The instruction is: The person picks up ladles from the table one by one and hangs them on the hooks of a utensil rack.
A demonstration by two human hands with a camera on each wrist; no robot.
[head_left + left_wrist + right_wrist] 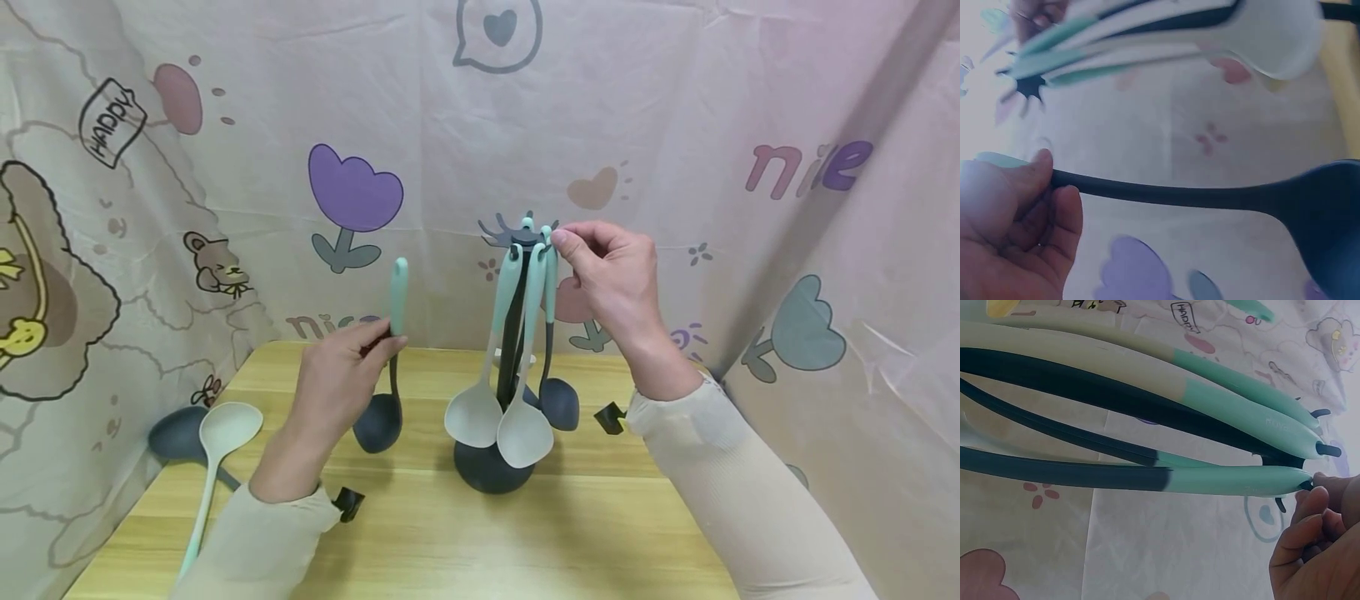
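My left hand (337, 387) grips a dark blue ladle (377, 422) by its mint green handle, bowl down, to the left of the rack. In the left wrist view the thumb and fingers close around the handle's lower end. My right hand (618, 271) pinches the top end of another dark ladle (559, 404), at a hook of the black utensil rack (512, 350). The right wrist view has those fingertips at that handle's end (1300, 481). Two cream ladles (474, 414) with mint handles hang at the rack's front. Another handle behind is partly hidden.
On the wooden table (600, 533), at the left, a cream ladle (228, 427) lies across a dark utensil (177, 435). The rack stands on a round black base (493, 471). Printed cloth (480, 125) hangs behind and at both sides.
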